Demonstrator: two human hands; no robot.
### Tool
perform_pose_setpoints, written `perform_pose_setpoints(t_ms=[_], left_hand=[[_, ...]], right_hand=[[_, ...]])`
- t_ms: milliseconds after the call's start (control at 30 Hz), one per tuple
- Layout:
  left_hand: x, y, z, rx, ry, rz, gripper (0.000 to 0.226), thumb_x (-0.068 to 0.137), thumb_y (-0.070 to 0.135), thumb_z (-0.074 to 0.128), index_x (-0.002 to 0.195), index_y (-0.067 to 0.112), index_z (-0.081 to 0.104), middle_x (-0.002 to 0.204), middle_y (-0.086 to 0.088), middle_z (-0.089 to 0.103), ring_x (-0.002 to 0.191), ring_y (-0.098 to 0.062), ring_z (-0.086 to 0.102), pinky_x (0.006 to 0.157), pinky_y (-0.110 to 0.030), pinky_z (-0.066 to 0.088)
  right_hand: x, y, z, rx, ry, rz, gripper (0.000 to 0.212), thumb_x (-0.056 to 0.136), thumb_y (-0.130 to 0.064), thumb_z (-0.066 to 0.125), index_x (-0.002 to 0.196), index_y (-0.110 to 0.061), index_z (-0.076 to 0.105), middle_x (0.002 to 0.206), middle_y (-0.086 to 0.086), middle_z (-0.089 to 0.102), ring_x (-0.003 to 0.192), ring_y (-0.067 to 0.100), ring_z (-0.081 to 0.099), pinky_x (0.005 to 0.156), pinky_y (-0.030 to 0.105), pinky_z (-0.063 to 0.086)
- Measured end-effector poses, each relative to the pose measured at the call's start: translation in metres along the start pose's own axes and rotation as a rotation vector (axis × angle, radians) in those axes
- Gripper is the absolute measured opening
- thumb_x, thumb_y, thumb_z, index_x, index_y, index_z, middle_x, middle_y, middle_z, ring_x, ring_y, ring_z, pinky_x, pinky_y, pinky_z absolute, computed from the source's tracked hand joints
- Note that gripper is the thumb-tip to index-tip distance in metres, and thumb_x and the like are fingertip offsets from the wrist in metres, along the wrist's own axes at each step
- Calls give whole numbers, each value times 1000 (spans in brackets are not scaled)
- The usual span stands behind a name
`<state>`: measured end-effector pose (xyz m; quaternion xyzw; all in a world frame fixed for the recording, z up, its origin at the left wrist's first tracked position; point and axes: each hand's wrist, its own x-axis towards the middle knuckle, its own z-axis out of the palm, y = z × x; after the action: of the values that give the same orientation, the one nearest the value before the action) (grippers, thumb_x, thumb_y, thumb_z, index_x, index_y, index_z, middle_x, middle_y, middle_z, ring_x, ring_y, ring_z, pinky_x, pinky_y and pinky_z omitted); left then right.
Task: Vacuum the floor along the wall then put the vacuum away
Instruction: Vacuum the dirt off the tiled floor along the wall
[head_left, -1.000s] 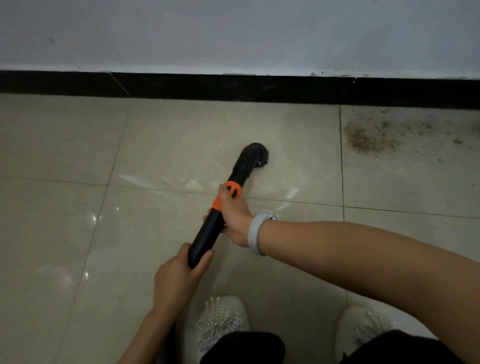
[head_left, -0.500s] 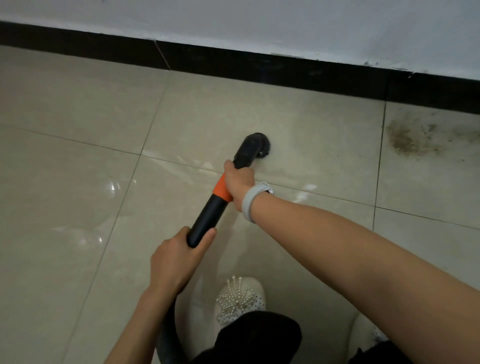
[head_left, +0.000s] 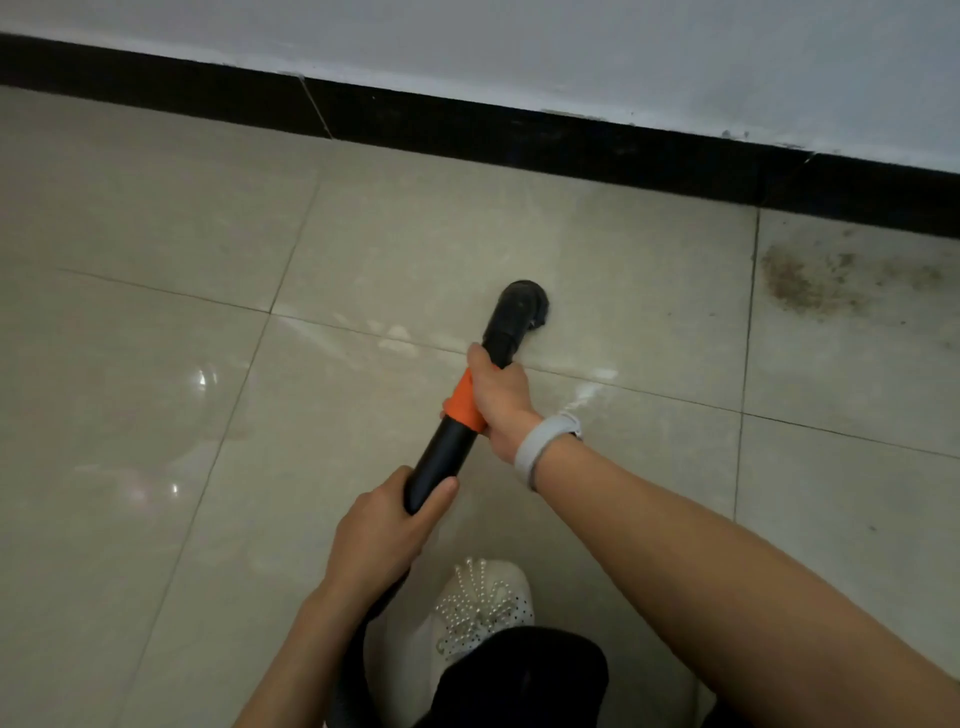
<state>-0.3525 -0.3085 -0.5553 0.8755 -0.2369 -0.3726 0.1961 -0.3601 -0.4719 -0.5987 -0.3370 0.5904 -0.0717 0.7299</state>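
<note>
A black vacuum wand (head_left: 441, 457) with an orange collar (head_left: 462, 402) slants up to the right across the beige tiled floor (head_left: 156, 389). Its round brush head (head_left: 522, 306) rests on a tile some way short of the wall. My right hand (head_left: 501, 397), with a grey band at the wrist, grips the wand at the orange collar. My left hand (head_left: 382, 530) grips the wand's lower end, where a dark hose (head_left: 358, 639) runs down out of view.
A black skirting board (head_left: 519, 132) runs under the white wall (head_left: 571, 47). A brown dirt patch (head_left: 800, 280) lies on the tile at right near the skirting. My white beaded shoe (head_left: 480, 605) stands below the hands.
The view has swung left and tilted, so the skirting now slants. The brush head sits a little farther right and forward; both hands keep their grip on the wand.
</note>
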Motion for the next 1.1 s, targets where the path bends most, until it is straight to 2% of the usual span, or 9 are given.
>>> perform_pose_setpoints(t_ms=[67,167,267,367,500,633,733,967,1100], left_hand=[[6,15,13,71,-103,75,37,84,60,50,81,23,50,66,-1,65,62,-18,64,67,-40,53],[17,39,32,119,-217,161,39,83,62,49,86,23,52,72,-1,66,66,-18,64,68,-36,52],[30,68,51,172,-294,251,44,83,66,47,89,23,54,77,-2,67,71,-21,65,71,-36,53],[46,92,61,210,-294,309,48,82,69,45,91,22,54,80,-2,66,72,-22,65,71,-36,54],[61,105,56,189,-250,292,49,82,69,45,91,22,54,79,-1,66,72,-21,64,70,-35,52],[52,90,44,241,-127,266,45,83,68,44,84,23,49,72,5,57,69,-17,57,56,-28,37],[42,68,35,282,-66,244,42,83,66,45,80,24,44,67,9,52,63,-13,52,50,-24,30],[51,101,58,362,-211,376,47,82,70,43,91,25,50,86,3,62,76,-18,58,63,-28,37],[43,116,77,399,-260,444,50,82,72,41,95,24,50,83,4,58,77,-18,59,63,-27,37]], right_hand=[[1,1,-38,70,117,-2,30,91,-36,56,98,-11,42,84,11,54,74,35,64,81,53,55],[2,-3,-84,98,291,-34,32,90,-38,56,99,-10,45,90,13,56,91,39,63,85,56,52],[3,-20,-123,147,394,-48,26,92,-33,55,94,-8,47,81,9,53,87,36,61,87,58,51],[9,-39,-147,187,395,-41,29,93,-31,54,105,-7,45,80,7,51,80,28,58,89,55,51],[18,-61,-139,229,390,-61,26,93,-30,54,102,-8,43,81,9,51,73,28,58,85,54,53],[10,-57,-113,288,209,-57,24,96,-27,52,83,-10,42,69,8,47,50,22,53,57,40,54],[3,-41,-95,301,112,-53,23,96,-27,51,85,-10,40,62,8,44,43,19,51,50,34,51],[-7,-50,-143,354,284,-86,23,96,-26,51,82,-9,43,62,8,47,46,19,52,45,31,52],[-20,-47,-176,437,258,-42,22,97,-27,50,89,-8,43,66,7,45,52,20,50,51,34,51]])
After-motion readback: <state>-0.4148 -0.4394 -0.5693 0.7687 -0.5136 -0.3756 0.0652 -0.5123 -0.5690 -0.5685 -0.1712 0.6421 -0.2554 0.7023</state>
